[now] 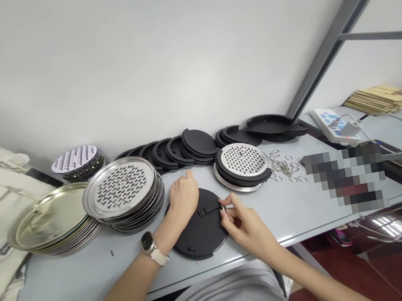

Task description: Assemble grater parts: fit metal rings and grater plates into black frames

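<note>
A black round disc [201, 238] with a short black strap [211, 208] across its face lies flat in front of me. My left hand [184, 195] is curled over its upper left edge, with most fingertips hidden. At the disc's right side, my right hand [241, 221] pinches a small metal ring [223, 208] by the strap's end. Whether the ring is threaded through the strap cannot be made out.
Left stand stacks of gold trays [51, 213] and perforated grater plates [125, 184]. Black discs [199, 143] line the wall. A grater with black rim [245, 158] sits near loose rings and clips [285, 166]. A power strip [332, 124] lies beyond the metal frame [342, 22].
</note>
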Demonstrator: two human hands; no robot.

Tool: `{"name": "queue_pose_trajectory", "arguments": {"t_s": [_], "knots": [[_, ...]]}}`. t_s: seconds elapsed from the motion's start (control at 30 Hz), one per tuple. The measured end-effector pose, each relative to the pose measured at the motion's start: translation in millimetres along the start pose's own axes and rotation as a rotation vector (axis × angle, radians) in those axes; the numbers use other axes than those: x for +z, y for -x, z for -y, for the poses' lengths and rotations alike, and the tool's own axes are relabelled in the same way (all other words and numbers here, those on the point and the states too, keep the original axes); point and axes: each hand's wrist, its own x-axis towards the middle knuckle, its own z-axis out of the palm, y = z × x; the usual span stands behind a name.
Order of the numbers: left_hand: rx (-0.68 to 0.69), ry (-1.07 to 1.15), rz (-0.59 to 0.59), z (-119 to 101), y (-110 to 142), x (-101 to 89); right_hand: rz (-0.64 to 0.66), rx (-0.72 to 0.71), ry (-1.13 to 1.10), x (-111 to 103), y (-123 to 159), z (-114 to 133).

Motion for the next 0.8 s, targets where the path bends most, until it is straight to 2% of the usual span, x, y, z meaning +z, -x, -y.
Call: {"name": "queue_pose_trajectory", "arguments": {"t_s": [0.17, 0.6, 0.8], "knots": [[0.009, 0.006, 0.006, -0.4, 0.9, -2.1, 0.010, -0.010, -0.073, -3.2, -4.0, -2.9], [0.004, 0.006, 0.017, 0.2, 1.1, -3.1, 0.034, -0.013, -0.093, -6.1, -6.0, -4.8], [0.015, 0.008, 0.005, 0.8, 1.3, -2.0, 0.059, 0.030, -0.176, -9.1, -8.6, -8.2]]}}
